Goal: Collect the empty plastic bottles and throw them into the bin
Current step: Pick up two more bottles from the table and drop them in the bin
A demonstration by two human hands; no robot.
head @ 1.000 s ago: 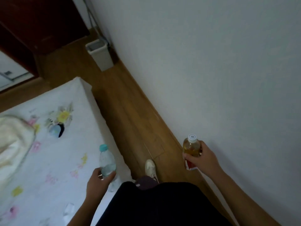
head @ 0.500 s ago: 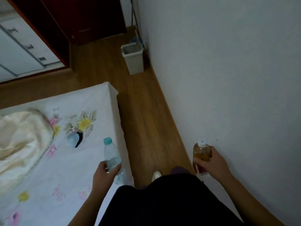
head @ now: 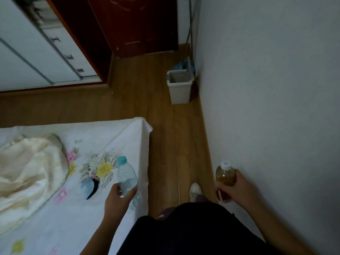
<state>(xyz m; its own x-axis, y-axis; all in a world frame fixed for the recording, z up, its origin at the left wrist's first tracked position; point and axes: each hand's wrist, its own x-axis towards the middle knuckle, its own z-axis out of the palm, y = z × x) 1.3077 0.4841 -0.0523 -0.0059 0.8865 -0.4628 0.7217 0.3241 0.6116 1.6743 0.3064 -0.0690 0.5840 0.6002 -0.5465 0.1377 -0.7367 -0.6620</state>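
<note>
Left hand [head: 117,199] wraps a clear bottle [head: 126,176] over the bed's [head: 55,227] right edge, right hand [head: 237,188] clutches an amber bottle [head: 224,176] close to the wall [head: 276,89], and the bin [head: 180,87] stands ahead on the floor [head: 174,135], against that wall.

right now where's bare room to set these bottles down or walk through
Free: the brown wooden floor strip between the white floral bed sheet and the grey wall, up to the pale plastic bin; the sheet's corner beyond the cream blanket. Crowded: the blue mop behind the bin.
</note>
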